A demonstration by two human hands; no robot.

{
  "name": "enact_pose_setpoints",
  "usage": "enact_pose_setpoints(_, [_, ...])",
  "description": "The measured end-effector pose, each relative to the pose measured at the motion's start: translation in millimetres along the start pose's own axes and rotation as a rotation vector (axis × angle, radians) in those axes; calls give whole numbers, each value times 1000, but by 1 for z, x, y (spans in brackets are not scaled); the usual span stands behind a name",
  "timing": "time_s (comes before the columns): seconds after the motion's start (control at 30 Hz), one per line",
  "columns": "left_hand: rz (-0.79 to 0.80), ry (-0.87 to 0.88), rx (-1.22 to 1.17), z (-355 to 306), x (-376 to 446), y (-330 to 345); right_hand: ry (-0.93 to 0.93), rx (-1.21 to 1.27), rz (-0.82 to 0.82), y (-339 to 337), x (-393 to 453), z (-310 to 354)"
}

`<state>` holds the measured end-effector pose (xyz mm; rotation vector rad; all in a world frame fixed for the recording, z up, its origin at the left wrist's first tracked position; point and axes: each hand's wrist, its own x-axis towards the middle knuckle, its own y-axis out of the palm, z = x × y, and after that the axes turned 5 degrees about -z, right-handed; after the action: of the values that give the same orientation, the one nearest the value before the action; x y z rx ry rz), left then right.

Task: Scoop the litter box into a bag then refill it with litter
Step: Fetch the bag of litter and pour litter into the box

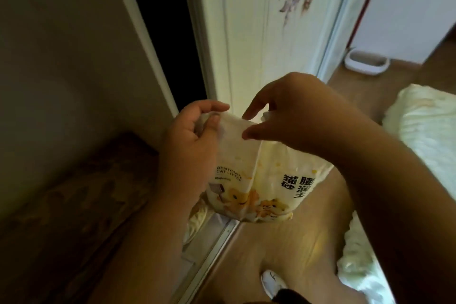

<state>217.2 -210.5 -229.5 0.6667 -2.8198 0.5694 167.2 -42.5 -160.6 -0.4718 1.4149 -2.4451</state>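
You are standing in a doorway, looking down at a pale yellow litter bag (261,180) printed "BENTONITE CAT LITTER", held in the air in front of you. Your 2 hands are close together at its top. The left hand (190,145) is clamped on the left corner of the top edge, thumb over the film. The right hand (291,116) hovers at the middle of that edge with thumb and forefinger parted, touching or nearly touching the film; a firm grip there cannot be confirmed.

The litter box (367,64), a white tray, sits on the wooden floor (283,242) well apart from you, by the far wall beyond a white door (271,32). A light shoe (271,281) shows directly below the bag.

Likely risks: with only 1 corner truly pinched, the bag's weight could pull it free and drop it on your foot. If you tear it open here, a sudden rip could spill litter on the floor long before you reach the box. The blurred bedding (424,136) on your right could also catch a spill.
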Motion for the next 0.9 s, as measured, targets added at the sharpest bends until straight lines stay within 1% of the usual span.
enact_pose_setpoints(0.1, [131,26,-57,13,4,12,136,-40,-60,11,-17,-6])
enact_pose_setpoints(0.2, [220,75,-65,22,4,29,259,-73,-114,18,-34,-16])
enact_pose_setpoints(0.33, [333,114,-72,25,-4,57,413,-104,-143,19,-59,-34])
enact_pose_setpoints(0.47, [451,118,-69,25,-11,90,531,-79,-161,19,-84,-54])
enact_pose_setpoints(0.57, [532,109,-70,20,-15,116,593,-70,-168,14,-95,-76])
enact_pose_setpoints(0.7, [600,126,-81,10,-18,144,642,-45,-222,7,-106,-102])
enact_pose_setpoints(0.8, [634,159,-80,-4,-19,164,664,-31,-266,-5,-111,-120])
enact_pose_setpoints(0.9, [636,180,-84,-16,-17,186,666,-66,-298,-19,-113,-140])
